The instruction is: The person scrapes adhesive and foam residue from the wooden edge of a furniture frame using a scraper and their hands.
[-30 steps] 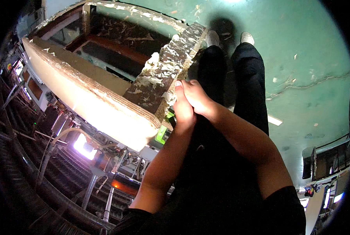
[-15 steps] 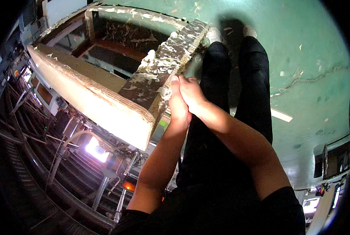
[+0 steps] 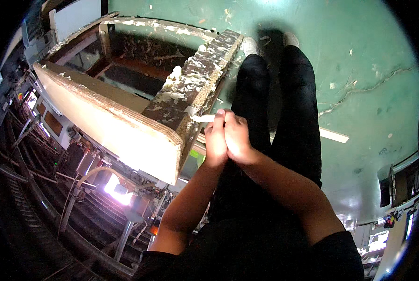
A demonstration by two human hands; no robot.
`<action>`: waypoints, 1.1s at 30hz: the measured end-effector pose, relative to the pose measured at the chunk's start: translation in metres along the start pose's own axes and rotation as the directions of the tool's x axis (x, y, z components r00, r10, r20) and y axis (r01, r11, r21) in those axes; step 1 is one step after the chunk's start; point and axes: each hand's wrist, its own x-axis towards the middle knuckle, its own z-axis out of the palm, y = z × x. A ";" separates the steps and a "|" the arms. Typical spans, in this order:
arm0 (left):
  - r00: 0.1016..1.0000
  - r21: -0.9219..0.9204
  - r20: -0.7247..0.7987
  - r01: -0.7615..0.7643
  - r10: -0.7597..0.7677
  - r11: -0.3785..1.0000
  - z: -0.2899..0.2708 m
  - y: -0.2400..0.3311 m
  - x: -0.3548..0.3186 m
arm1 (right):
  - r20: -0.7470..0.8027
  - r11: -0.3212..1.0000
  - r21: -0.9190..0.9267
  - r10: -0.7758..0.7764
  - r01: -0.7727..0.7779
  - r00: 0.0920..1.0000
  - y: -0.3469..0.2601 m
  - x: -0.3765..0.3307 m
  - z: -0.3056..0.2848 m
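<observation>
My left hand (image 3: 215, 143) and my right hand (image 3: 237, 139) are pressed together, both closed, beside the wooden frame. From between their fingertips a thin white strip (image 3: 203, 118) stretches to the edge of a dark plank (image 3: 180, 88). It looks like dried glue or peeled coating; the ends inside my fingers are hidden. Ragged white flakes and lumps (image 3: 173, 76) cover the plank, which forms the near right side of the frame. A pale, thick board with a rounded end (image 3: 120, 129) joins it on the left.
Machinery with dark rails (image 3: 85, 206) and a bright light lies at the lower left. The green floor (image 3: 355, 56) on the right has a long crack and scattered scraps. A pale wooden strip (image 3: 333, 135) lies beside my legs (image 3: 291, 107).
Both hands have come back from the plank's edge toward my body. The white strip now spans the gap between the fingers and the plank.
</observation>
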 end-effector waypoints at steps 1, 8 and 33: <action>0.994 -0.025 0.036 -0.105 0.106 0.994 0.001 -0.001 -0.004 | -0.006 1.000 0.029 0.008 -0.008 1.000 0.002 -0.004 -0.001; 0.982 -0.045 0.137 -0.125 0.130 0.991 0.016 -0.033 -0.024 | 0.030 0.995 0.037 -0.095 0.094 0.995 0.005 -0.017 -0.044; 0.972 -0.552 0.163 -0.051 0.168 0.833 -0.001 -0.030 0.011 | 0.463 0.213 -0.602 -0.693 0.770 0.553 -0.093 0.038 -0.045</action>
